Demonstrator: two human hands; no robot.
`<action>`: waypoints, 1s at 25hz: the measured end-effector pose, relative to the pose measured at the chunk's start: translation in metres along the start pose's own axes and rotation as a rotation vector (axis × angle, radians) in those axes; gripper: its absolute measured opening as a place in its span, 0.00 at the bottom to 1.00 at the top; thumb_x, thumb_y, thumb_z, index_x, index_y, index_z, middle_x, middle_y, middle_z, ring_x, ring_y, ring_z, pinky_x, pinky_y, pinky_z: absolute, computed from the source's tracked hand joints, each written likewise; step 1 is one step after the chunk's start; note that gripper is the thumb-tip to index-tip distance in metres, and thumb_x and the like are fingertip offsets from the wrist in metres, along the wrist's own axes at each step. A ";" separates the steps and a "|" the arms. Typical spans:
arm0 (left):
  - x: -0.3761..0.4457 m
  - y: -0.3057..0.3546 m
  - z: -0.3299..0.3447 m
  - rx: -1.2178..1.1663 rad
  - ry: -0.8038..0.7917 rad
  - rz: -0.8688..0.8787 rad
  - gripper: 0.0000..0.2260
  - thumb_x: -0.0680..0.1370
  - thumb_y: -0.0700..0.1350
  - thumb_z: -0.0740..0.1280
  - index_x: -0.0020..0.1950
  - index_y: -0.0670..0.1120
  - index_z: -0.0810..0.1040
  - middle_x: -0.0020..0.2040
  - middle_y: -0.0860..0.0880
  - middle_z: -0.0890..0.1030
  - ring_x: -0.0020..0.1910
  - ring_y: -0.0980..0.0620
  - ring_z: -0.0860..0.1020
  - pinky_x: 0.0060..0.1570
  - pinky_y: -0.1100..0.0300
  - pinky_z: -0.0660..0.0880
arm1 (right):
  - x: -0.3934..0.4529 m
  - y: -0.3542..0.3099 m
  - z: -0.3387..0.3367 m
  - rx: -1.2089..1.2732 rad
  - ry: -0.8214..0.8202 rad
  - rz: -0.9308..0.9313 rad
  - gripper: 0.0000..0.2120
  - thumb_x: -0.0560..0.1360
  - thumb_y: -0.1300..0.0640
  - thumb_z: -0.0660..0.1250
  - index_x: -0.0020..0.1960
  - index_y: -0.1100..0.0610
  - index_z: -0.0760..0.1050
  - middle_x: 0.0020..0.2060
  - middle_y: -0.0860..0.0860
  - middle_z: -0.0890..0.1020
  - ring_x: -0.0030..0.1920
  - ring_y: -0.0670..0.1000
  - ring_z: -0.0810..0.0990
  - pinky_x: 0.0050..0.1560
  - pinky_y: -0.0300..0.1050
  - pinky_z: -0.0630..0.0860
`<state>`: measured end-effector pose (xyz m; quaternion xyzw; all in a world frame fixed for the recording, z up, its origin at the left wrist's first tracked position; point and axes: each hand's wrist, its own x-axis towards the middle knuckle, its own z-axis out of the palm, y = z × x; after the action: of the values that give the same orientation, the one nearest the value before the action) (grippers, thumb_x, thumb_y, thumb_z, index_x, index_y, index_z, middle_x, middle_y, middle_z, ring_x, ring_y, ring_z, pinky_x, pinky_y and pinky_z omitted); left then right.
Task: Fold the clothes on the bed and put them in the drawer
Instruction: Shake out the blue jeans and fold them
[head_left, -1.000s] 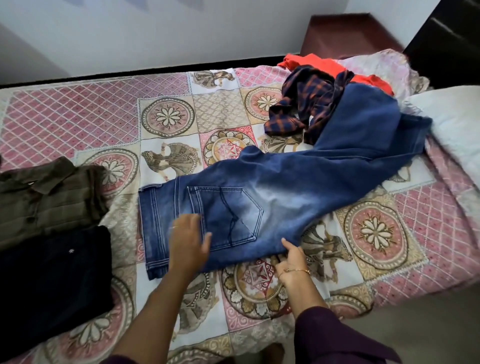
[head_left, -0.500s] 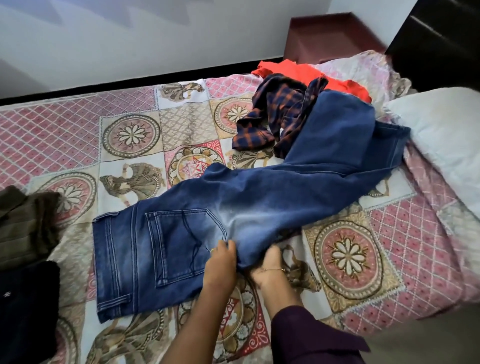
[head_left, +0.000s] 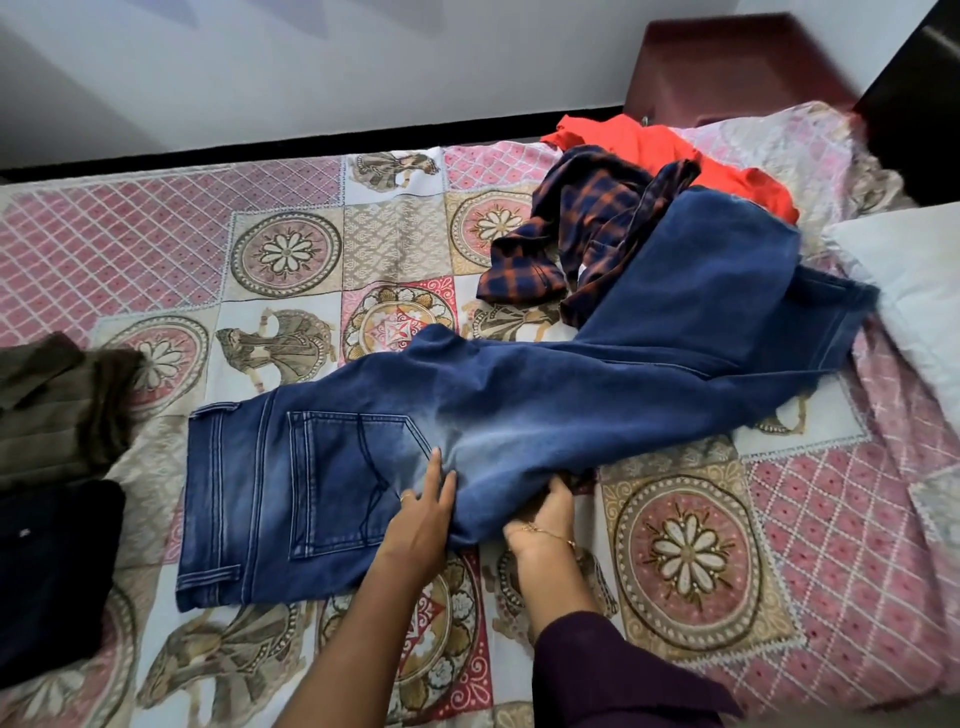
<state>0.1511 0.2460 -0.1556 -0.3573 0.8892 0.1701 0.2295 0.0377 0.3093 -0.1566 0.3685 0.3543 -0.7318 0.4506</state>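
Now both hands meet at the jeans (head_left: 519, 410) near edge: left hand (head_left: 423, 514) flat, right hand (head_left: 545, 512) gripping.

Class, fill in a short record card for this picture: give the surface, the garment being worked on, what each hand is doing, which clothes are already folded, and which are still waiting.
surface: bed with patterned bedsheet
garment in work: blue jeans, laid flat, back pocket up
left hand: fingers straight, pressing on the jeans
right hand: fingers tucked under the jeans' near edge
folded: olive shirt; dark garment
waiting: plaid shirt; orange garment
beside: white pillow
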 end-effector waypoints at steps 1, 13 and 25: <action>0.000 0.000 -0.002 0.004 -0.015 -0.005 0.35 0.77 0.35 0.60 0.77 0.44 0.41 0.76 0.45 0.32 0.68 0.38 0.62 0.59 0.53 0.72 | -0.001 0.000 -0.003 -0.016 -0.038 -0.015 0.09 0.77 0.53 0.59 0.49 0.57 0.75 0.62 0.59 0.76 0.65 0.59 0.71 0.71 0.56 0.62; 0.006 0.008 0.001 0.248 -0.166 0.013 0.39 0.78 0.41 0.63 0.76 0.42 0.37 0.75 0.36 0.33 0.71 0.33 0.56 0.64 0.52 0.68 | -0.002 -0.044 0.003 -0.067 -0.104 -0.308 0.21 0.74 0.46 0.65 0.61 0.57 0.74 0.58 0.58 0.79 0.59 0.59 0.76 0.56 0.53 0.74; 0.015 0.011 -0.013 0.236 -0.312 0.030 0.50 0.71 0.68 0.62 0.76 0.40 0.37 0.73 0.34 0.32 0.74 0.32 0.46 0.72 0.47 0.52 | 0.002 -0.072 -0.023 0.092 0.141 -0.286 0.23 0.79 0.39 0.49 0.58 0.54 0.73 0.66 0.56 0.72 0.65 0.57 0.70 0.68 0.50 0.65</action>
<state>0.1303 0.2391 -0.1511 -0.2837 0.8618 0.1215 0.4025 -0.0246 0.3528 -0.1553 0.3852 0.4002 -0.7761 0.2987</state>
